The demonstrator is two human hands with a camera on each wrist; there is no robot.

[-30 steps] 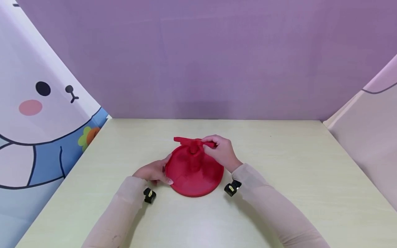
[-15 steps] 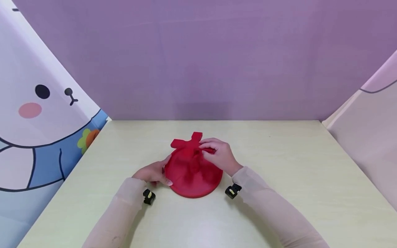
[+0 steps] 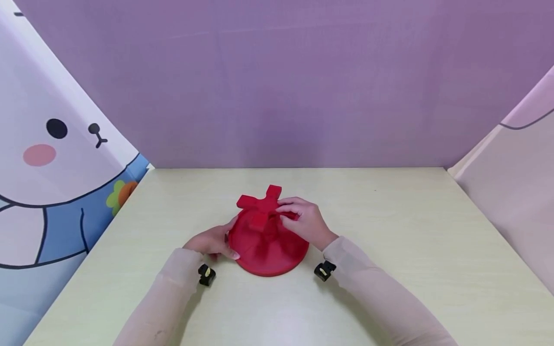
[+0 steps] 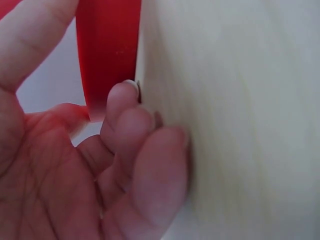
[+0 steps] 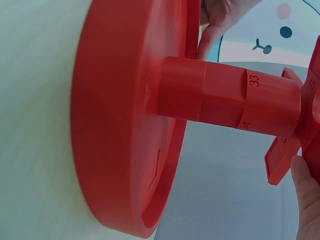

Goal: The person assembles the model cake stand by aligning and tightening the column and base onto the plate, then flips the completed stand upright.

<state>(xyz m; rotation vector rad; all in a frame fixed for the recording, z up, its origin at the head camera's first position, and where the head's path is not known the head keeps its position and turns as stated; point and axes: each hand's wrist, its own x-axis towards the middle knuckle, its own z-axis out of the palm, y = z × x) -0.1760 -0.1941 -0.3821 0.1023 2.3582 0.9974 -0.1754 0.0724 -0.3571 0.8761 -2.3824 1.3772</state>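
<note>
A round red base rests on the table with a thick post rising from its middle. The post bears moulded numbers. At the post's top is a red cross-shaped piece with flat arms. My left hand holds the base's left rim, thumb and index finger spread along it; the left wrist view shows curled fingers by the rim's side. With thumb and fingers, my right hand pinches the cross piece's right arm, mostly hidden behind them. The right wrist view catches only its fingertip touching the piece.
A pale wooden table extends around the base. Behind it hangs a purple cloth. A cloth with a cartoon animal borders the left side, a pale cloth the right. Each wrist wears a small black device.
The cross piece was seen nearly edge-on; it has tilted so several flat arms now show over the post. My right hand has shifted slightly down and left with it. The left hand stays on the rim.
</note>
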